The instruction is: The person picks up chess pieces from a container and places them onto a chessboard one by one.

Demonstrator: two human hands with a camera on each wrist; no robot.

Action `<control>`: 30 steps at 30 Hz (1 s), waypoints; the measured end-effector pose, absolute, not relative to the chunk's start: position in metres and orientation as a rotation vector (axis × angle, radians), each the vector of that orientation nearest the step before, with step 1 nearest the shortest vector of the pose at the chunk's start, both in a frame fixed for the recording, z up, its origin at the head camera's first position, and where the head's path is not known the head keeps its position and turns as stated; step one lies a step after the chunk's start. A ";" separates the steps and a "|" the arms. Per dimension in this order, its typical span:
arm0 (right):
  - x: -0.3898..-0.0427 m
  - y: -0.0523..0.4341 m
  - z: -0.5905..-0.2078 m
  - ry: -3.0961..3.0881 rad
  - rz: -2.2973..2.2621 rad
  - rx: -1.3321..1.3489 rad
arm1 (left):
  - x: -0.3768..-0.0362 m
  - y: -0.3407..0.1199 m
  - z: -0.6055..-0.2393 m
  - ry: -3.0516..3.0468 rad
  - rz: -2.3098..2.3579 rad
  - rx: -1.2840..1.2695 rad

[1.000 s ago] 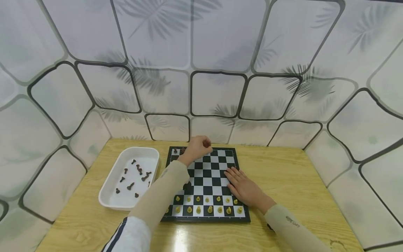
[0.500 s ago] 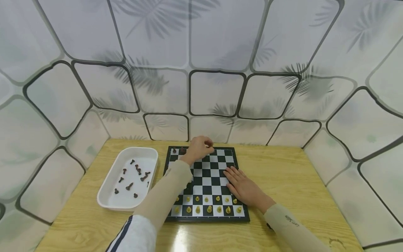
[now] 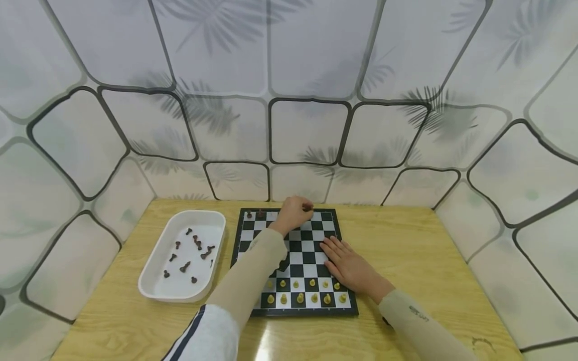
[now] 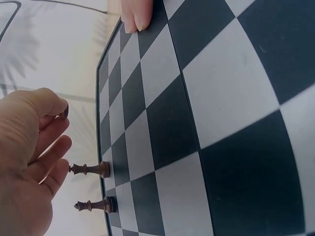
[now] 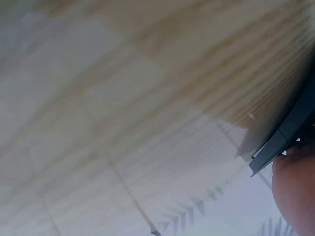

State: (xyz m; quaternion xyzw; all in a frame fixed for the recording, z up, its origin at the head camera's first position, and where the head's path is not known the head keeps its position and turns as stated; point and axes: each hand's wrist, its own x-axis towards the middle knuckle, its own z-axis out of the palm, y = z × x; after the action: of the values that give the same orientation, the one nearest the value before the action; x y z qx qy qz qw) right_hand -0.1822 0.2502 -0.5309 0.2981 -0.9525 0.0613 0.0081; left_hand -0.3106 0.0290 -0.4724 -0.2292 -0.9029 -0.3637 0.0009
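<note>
My left hand is over the far edge of the black-and-white chessboard. Its thumb and forefinger pinch a dark chess piece, mostly hidden by the fingers, so I cannot tell which piece. Below those fingers in the left wrist view, a brown king and a queen stand upright on the back row. More brown pieces occupy the far left corner. My right hand rests flat on the board's right side, fingers straight; its fingertips show at the top of the left wrist view.
Left of the board, a white tray holds several brown pieces lying loose. Yellow pieces stand in two rows along the near side, partly covered by the left forearm. A patterned backdrop rises behind the wooden table.
My left hand has shifted a little to the right along the board's far edge, the forearm now covering more of the near left rows. The right hand has stayed put.
</note>
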 end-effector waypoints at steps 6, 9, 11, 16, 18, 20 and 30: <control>-0.181 0.252 -0.529 -2.980 0.213 0.930 | -0.313 0.036 -0.470 -2.850 -1.070 -0.746; -0.181 0.252 -0.529 -2.979 0.221 0.936 | -0.312 0.038 -0.470 -2.854 -1.021 -0.751; -0.181 0.252 -0.529 -2.978 0.224 0.940 | -0.311 0.039 -0.470 -2.850 -0.989 -0.753; -0.183 0.253 -0.532 -2.952 0.207 0.950 | -0.313 0.042 -0.476 -2.851 -0.897 -0.778; -0.184 0.253 -0.533 -2.939 0.199 0.953 | -0.315 0.044 -0.480 -2.851 -0.851 -0.792; -0.184 0.253 -0.534 -2.936 0.194 0.954 | -0.317 0.047 -0.484 -2.852 -0.821 -0.797; -0.182 0.253 -0.530 -2.963 0.205 0.951 | -0.316 0.059 -0.489 -2.881 -0.646 -0.743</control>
State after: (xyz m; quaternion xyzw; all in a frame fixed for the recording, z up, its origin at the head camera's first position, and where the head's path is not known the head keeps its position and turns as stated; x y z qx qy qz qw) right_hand -0.1824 0.2526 -0.5299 0.3050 -0.9500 0.0657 0.0113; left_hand -0.3159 0.0591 -0.4886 -0.2438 -0.9452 -0.2118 0.0482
